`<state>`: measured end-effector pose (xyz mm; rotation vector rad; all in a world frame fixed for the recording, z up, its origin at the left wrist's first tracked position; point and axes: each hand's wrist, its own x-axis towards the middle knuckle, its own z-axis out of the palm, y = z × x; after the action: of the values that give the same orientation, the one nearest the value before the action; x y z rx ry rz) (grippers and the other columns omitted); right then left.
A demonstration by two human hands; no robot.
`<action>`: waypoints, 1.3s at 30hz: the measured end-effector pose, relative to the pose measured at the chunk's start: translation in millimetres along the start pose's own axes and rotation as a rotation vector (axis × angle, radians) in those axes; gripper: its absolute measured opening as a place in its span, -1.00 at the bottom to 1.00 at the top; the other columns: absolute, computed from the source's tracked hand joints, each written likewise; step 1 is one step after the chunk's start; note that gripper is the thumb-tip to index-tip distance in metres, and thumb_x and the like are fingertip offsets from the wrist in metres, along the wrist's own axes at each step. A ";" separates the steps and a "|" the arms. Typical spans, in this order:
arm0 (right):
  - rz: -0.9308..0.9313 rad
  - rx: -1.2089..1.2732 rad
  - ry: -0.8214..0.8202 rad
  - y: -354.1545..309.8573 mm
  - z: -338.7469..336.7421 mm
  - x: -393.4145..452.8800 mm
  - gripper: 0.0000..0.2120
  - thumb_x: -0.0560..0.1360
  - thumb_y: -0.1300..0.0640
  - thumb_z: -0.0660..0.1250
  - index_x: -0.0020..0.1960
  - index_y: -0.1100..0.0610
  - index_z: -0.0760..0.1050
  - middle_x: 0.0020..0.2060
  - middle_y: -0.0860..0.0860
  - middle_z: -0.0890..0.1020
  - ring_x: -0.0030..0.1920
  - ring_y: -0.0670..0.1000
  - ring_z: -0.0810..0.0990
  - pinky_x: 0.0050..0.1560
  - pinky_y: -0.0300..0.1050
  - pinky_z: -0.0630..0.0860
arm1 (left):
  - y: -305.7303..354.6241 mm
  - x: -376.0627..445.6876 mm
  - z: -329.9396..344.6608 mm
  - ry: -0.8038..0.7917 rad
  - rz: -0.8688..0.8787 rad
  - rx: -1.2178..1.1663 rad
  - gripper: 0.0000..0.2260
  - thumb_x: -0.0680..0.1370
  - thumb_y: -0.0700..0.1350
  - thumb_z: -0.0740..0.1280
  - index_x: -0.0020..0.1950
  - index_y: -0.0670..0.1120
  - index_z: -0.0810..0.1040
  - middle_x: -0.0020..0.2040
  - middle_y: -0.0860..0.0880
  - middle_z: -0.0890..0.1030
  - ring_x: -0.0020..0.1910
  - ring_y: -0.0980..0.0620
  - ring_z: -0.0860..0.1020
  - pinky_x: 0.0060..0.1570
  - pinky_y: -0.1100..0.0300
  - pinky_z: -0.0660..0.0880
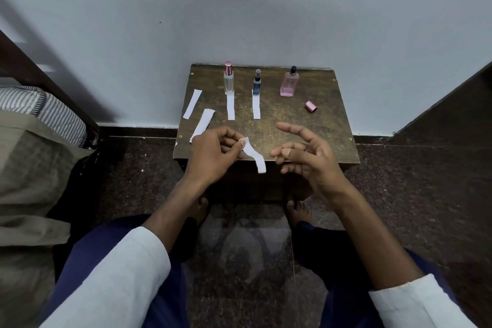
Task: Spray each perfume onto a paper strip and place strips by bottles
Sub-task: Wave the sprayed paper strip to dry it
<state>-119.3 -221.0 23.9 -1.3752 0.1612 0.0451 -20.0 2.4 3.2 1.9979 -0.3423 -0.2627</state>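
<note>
Left hand pinched a white paper strip by its upper end, long axis slanting down toward the right hand, which hung empty, fingers loosely spread.

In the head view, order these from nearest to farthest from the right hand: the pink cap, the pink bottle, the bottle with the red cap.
From the right hand:
1. pink cap, lying on the table's right side.
2. pink bottle, uncapped, at the back right.
3. bottle with the red cap, at the back left.
</note>
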 end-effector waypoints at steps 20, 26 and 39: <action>0.090 -0.059 0.382 5.0 -22.6 0.4 -0.80 0.61 0.13 0.45 0.22 0.06 0.65 -0.08 0.10 0.79 -0.27 -0.11 0.68 -0.30 -0.24 0.59 | 20.2 0.1 -5.7 -0.343 0.144 0.057 -0.89 0.58 -0.09 0.58 0.07 -0.07 0.77 -0.09 -0.03 0.78 -0.11 0.04 0.76 -0.01 0.10 0.73; 0.095 -0.067 0.396 4.9 -24.7 -0.4 -0.81 0.60 0.10 0.45 0.20 0.05 0.66 -0.08 0.10 0.79 -0.25 -0.09 0.68 -0.29 -0.23 0.59 | 38.3 -7.7 -6.5 -0.587 0.041 -0.734 -0.93 0.59 -0.09 0.54 0.06 -0.03 0.75 -0.08 -0.04 0.78 -0.17 0.12 0.76 -0.18 0.31 0.69; 0.072 -0.431 0.456 8.4 -20.4 0.5 -0.90 0.59 0.15 0.44 0.10 0.02 0.66 -0.16 -0.01 0.78 -0.14 -0.07 0.74 -0.15 -0.19 0.55 | 26.1 -8.3 -2.2 -0.536 0.088 -0.438 -0.94 0.61 -0.10 0.54 0.07 0.01 0.76 -0.06 -0.01 0.79 -0.20 0.12 0.74 -0.24 0.28 0.61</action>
<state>-121.6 -239.3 11.8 -1.7946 0.6110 -0.1856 -30.3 -3.7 27.9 1.4546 -0.6484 -0.7539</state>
